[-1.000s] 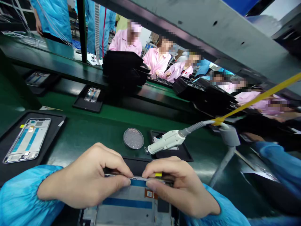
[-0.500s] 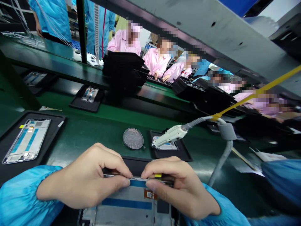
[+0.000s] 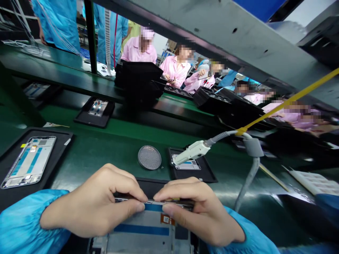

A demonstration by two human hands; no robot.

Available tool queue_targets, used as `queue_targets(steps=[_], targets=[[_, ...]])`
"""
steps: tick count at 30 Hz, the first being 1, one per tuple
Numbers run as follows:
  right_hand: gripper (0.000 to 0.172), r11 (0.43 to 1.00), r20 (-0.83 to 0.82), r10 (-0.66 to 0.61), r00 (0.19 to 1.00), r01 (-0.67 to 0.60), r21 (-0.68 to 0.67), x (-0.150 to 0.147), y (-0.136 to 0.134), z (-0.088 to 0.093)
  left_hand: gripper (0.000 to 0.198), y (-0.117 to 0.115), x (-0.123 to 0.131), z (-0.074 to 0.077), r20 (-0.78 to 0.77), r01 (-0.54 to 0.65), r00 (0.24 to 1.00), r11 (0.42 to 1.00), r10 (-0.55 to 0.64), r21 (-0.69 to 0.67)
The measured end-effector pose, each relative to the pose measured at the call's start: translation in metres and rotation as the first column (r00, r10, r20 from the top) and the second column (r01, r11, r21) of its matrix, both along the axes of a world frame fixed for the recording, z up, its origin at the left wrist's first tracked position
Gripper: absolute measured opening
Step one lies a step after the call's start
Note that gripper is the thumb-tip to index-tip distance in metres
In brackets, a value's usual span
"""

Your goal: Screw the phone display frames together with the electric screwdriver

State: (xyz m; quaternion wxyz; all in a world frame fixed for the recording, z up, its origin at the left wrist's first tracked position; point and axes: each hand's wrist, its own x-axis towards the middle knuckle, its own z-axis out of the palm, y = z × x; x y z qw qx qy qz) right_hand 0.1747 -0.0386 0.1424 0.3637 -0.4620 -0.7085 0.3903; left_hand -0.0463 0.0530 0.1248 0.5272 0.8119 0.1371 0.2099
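Head view: left hand (image 3: 90,204) and right hand (image 3: 201,211) close together, both pinching the top edge of a phone frame (image 3: 140,229) from either side, seemingly for a steady grip, the frame on a black tray (image 3: 150,187) at the near edge of the green bench (image 3: 106,141), a white corded hand tool (image 3: 190,152) just beyond, within easy reach.

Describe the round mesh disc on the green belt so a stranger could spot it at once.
Find the person's left hand and right hand gripping a phone frame. Just beyond them on the green belt, between a large black tray and a smaller black tray, lies a flat silver disc. It alone is round and perforated; its neighbours are rectangular.
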Motion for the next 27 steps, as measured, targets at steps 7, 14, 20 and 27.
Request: queue_targets(steps=[7,14,20,27], targets=[[0.015,1.000,-0.053,-0.002,0.999,0.003,0.013,0.000,0.000,-0.008,0.016,0.000,0.000,-0.001,-0.009,0.015,1.000,1.000,-0.015,0.008],[0.016,1.000,-0.078,0.015,0.997,-0.013,0.017,0.000,0.002,-0.011,0.017,0.002,0.001,-0.004,-0.007,0.027,1.000,1.000,-0.027,0.007],[0.025,0.985,-0.103,-0.161,0.982,0.154,-0.076,0.001,-0.008,-0.016,0.018,0.001,-0.001,-0.002,0.014,-0.003,1.000,0.999,0.003,0.040],[0.011,0.981,0.062,-0.154,0.986,0.145,0.131,0.011,-0.009,-0.009,0.018,0.003,-0.002,-0.003,0.032,-0.010,0.999,0.998,0.008,0.056]])
